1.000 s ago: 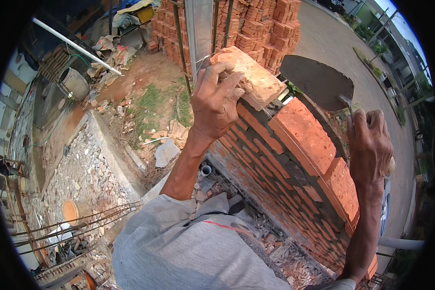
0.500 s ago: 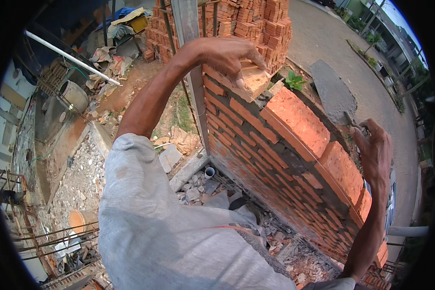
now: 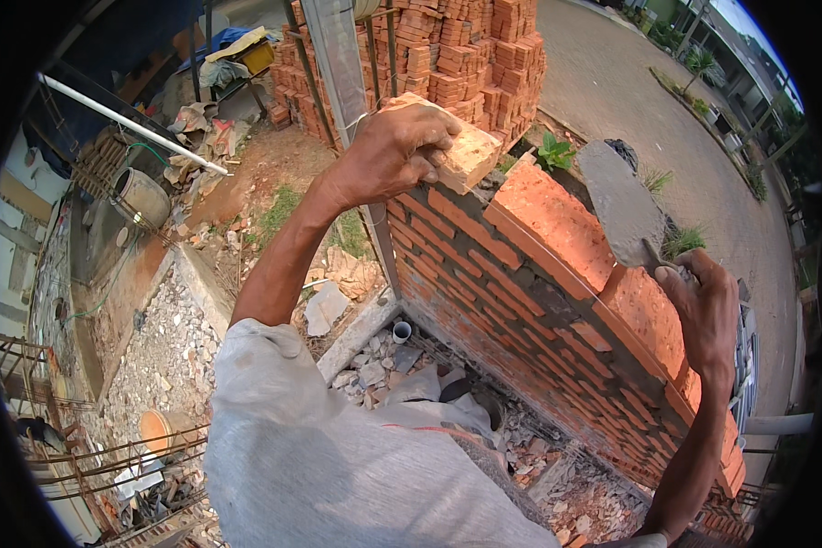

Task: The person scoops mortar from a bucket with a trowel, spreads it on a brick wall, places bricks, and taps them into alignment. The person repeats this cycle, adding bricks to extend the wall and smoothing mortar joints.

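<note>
My left hand [image 3: 395, 151] is closed on a pale orange brick [image 3: 473, 153] at the far end of the brick wall [image 3: 521, 301], beside the upright post. Its fingers curl over the brick's near side and top. How fully the brick rests on the mortar under it is hidden. At the right, my right hand [image 3: 711, 315] grips the short handle of a trowel [image 3: 619, 203]. The wide grey blade, coated with mortar, hangs just beyond the wall's top. Below it runs a row of laid orange bricks [image 3: 557, 219], with a thin string [image 3: 557, 258] stretched along their near edge.
A metal-faced post [image 3: 333, 55] with rebar rises at the wall's far end. Behind it stands a tall brick stack [image 3: 438, 55]. Rubble [image 3: 374, 361] and a pipe end [image 3: 402, 331] lie at the wall's foot. A paved road [image 3: 703, 183] runs along the right.
My left hand has shifted from the top of the brick to its near left side, still holding it. The trowel has come nearer the wall's top in my right hand. The view has shifted slightly.
</note>
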`<act>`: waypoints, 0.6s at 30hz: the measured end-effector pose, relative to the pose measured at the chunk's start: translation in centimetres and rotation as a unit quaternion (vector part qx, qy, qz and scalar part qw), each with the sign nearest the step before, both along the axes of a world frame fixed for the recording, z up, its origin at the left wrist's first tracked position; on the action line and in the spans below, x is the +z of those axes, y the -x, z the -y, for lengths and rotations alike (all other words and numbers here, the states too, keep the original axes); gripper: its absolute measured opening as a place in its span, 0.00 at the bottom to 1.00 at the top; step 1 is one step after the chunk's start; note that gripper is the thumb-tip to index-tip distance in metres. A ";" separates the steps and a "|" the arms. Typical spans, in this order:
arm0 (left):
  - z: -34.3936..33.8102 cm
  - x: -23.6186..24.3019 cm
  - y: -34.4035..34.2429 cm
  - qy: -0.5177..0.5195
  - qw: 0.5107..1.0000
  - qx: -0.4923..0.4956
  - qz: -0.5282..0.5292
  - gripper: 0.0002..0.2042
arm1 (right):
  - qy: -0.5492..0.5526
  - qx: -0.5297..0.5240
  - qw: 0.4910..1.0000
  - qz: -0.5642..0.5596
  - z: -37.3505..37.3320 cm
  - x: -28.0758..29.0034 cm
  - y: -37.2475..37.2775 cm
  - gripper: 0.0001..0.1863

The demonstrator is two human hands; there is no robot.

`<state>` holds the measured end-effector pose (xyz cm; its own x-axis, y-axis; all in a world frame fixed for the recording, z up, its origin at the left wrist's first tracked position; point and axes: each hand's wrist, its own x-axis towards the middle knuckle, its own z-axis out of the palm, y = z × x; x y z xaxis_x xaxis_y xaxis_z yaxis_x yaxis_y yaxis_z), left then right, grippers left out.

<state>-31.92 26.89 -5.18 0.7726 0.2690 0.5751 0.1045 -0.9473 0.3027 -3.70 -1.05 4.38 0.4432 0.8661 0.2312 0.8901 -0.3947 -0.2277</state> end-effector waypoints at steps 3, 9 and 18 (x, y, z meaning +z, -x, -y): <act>0.9 -1.0 -0.1 0.035 0.999 0.021 0.032 0.17 | 0.000 0.017 0.999 -0.039 -0.9 0.3 0.8 0.16; 2.7 -1.8 0.3 0.009 0.990 0.086 0.111 0.20 | 0.067 0.032 0.997 -0.003 -4.2 1.9 3.3 0.16; 4.0 -4.6 -0.4 -0.017 0.954 0.188 0.235 0.39 | 0.173 0.125 0.970 0.113 -8.9 4.2 8.0 0.13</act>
<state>-31.52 22.91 -9.82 0.2802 0.4514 0.8472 0.2982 -0.8798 0.3701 -11.74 7.82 8.53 0.1805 0.9832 -0.0257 0.9799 -0.1775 0.0913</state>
